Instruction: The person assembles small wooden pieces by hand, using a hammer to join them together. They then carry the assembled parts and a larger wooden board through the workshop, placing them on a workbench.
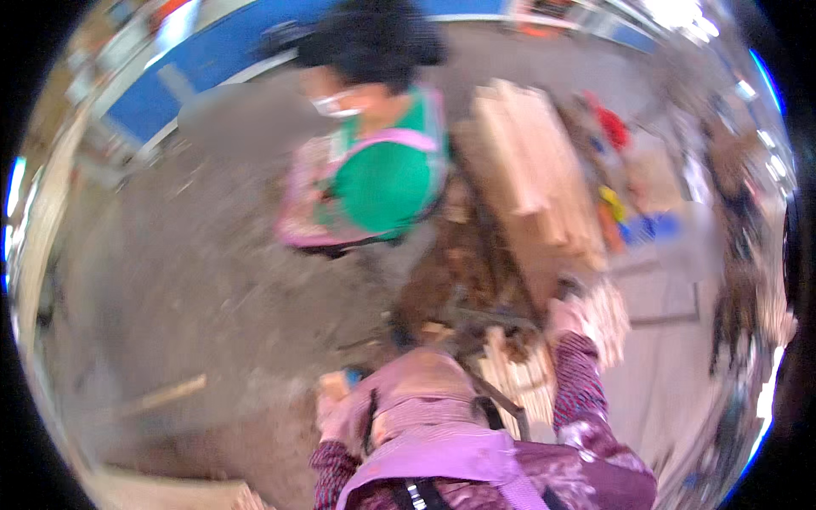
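Note:
Motion blurs the whole head view. My left hand (331,413) is low at centre-left, beside my apron-covered lap (425,382). Its fingers seem closed around a small tan block (335,385), with a bit of blue showing beside it. My right hand (568,317) reaches forward to the near end of a stack of light wooden strips (544,187). A bundle of short strips (605,319) lies right against that hand. Blur hides whether its fingers grip any of them. More loose strips (514,374) lie between my lap and right forearm.
A person in a green top and pink apron (387,183) sits or crouches ahead. Wood scraps (459,255) litter the brown floor between us. A single wooden strip (166,393) lies at left. Red, yellow and blue items (610,127) are at far right, beyond the stack.

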`<state>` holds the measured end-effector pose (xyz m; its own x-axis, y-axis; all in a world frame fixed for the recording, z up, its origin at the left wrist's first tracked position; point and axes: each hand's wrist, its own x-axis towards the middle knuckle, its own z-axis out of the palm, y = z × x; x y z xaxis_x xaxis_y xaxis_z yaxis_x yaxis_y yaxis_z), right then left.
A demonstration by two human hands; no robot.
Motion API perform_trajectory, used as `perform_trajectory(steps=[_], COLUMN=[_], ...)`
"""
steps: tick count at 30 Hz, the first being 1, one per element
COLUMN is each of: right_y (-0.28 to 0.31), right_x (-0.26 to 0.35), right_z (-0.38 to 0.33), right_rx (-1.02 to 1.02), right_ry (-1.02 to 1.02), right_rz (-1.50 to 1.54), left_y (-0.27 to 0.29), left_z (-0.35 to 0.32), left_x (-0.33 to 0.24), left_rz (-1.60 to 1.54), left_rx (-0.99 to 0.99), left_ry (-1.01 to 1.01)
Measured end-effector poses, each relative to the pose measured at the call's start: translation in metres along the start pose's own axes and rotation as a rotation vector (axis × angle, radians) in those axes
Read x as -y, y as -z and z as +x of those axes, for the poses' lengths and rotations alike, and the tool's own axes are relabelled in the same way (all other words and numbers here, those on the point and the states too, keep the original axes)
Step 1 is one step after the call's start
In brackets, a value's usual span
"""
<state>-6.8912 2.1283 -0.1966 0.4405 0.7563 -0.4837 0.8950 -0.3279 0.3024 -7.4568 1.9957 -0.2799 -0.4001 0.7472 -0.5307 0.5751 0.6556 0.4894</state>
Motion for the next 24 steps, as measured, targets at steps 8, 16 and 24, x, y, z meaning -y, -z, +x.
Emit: perform_trajectory(steps=[8,16,24], right_y=[-0.100,-0.145,-0.040], right_x=[-0.062,0.110,0.447], right_z=[0.008,-0.007,-0.265], right_rx=[-0.258,-0.350,0.432], right_ry=[-0.105,-0.067,0.229], right_rz=[0.644,1.216,1.051], left_y=[0.055,0.080,0.201], left_z=[-0.011,-0.028,-0.067], left_x=[0.016,0.189,0.314], left_rz=[0.046,-0.180,-0.412], left_rx=[-0.100,-0.046,-0.217], left_ry=[0.028,0.323,0.560])
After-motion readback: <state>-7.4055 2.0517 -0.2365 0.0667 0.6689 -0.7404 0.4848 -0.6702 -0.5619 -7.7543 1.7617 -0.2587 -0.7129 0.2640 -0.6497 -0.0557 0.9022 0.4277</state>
